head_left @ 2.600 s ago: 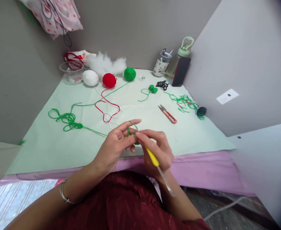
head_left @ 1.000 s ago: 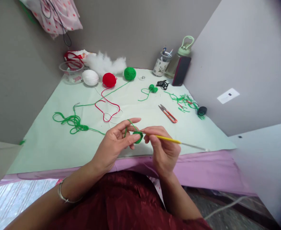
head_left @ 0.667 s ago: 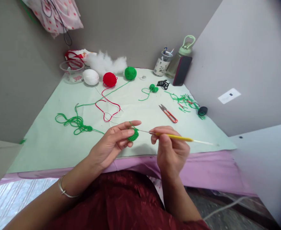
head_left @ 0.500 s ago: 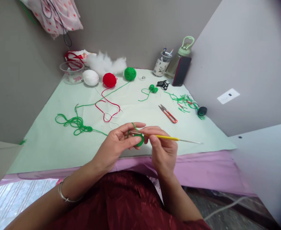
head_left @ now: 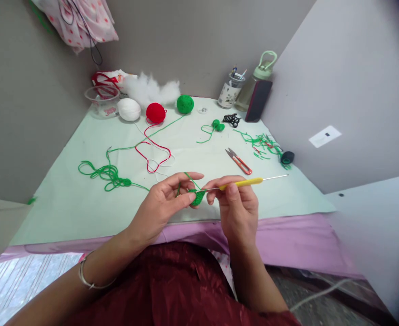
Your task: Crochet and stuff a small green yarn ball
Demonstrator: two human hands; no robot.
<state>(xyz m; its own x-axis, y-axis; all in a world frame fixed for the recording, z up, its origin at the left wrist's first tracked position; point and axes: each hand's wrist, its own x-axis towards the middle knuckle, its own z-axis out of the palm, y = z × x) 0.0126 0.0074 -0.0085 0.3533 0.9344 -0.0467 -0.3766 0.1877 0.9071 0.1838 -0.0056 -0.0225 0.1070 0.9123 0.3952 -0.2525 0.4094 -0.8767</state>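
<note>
Between the thumb and fingers of my left hand (head_left: 167, 199) is a small green crochet piece (head_left: 198, 198), partly hidden by the thumb. Green yarn (head_left: 193, 180) runs from the raised left index finger down to this piece. My right hand (head_left: 238, 206) grips the yellow handle of a crochet hook (head_left: 245, 183). The hook's thin left end meets the top edge of the green piece; its other metal end points to the right. From the left hand, the yarn leads back to a loose green tangle (head_left: 107, 174) on the table.
White (head_left: 129, 109), red (head_left: 156, 113) and green (head_left: 185, 104) yarn balls stand at the back. Red-handled snips (head_left: 239, 161) lie right of centre, near green yarn scraps (head_left: 262, 142). A bottle (head_left: 250, 90) with a phone (head_left: 258, 101) leaning on it is at the back right.
My right hand has moved slightly right, drawing the hook back from the left hand. The hook's right end has tilted upward. More of the green piece shows.
</note>
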